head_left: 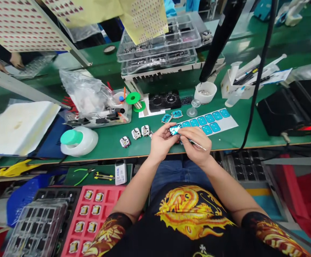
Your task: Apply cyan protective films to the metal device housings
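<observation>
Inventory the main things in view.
Held piece: 1, blue, left grip
Slim tool: 1, silver, right grip
Squares: 8+, blue, white sheet
Front cases: 3, white, left
Rear cases: 2, blue, beyond grips
Spool: 1, green, back
Cup: 1, white, back
Bottle: 1, white, left
Machine: 1, black, right
Tray: 1, red, lower left
Pliers: 1, green, lower left
Cutter: 1, yellow, beside pliers
Left grip: 1, bare, front centre
Right grip: 1, bare, front centre
</observation>
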### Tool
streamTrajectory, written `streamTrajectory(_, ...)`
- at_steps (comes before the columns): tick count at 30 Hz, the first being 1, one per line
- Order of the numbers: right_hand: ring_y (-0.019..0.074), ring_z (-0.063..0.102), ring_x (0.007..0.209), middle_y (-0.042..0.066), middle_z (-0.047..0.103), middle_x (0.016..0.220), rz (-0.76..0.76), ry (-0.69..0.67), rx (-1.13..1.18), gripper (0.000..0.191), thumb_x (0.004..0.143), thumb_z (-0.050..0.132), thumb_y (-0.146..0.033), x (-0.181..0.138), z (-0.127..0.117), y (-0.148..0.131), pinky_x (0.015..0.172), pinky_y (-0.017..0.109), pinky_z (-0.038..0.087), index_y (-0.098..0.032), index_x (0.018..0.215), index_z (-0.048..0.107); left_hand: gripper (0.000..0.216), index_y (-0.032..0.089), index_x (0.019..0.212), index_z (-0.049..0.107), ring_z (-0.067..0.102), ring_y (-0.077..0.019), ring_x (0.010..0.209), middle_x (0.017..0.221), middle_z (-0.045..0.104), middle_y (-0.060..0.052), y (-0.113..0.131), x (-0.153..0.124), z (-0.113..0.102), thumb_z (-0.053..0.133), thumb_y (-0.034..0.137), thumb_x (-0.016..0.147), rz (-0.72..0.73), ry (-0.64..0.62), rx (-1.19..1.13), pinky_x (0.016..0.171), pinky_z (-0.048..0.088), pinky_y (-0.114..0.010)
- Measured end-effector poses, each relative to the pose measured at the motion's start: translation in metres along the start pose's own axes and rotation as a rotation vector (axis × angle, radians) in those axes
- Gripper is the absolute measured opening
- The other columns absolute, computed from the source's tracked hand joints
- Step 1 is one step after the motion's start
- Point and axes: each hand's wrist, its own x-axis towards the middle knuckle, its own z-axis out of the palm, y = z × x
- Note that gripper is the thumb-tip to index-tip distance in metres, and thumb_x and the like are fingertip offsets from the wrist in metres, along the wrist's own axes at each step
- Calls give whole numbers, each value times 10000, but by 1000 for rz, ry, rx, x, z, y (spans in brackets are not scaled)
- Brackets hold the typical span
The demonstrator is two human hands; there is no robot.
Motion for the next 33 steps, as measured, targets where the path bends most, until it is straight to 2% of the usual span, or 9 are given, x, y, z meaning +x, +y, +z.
streamTrajectory(8,234,823,1037,70,860,1117,4,-38,-6,275,1003,722,-113,0,1,0,908,429,638,-260,1222,800,547,219,1225,803,749,-156,886,1032,795,-34,-4,0,-5,1021,280,727,51,-24,55,810,637,-275)
streamTrajectory(21,224,821,997,74,861,1108,8,-21,-6,221,1029,698,-141,2,3,-1,880,430,643,-252,1194,796,540,240,1209,809,755,-162,985,1125,806,-40,-3,1,-5,1015,217,710,64,-10,69,859,632,-264)
streamTrajectory(33,215,828,978,75,867,1086,9,-42,19,175,1037,695,-154,4,4,-1,854,414,629,-244,1144,801,516,228,1195,816,732,-149,947,1075,791,-31,-2,2,-6,1004,229,714,51,-14,120,853,603,-256)
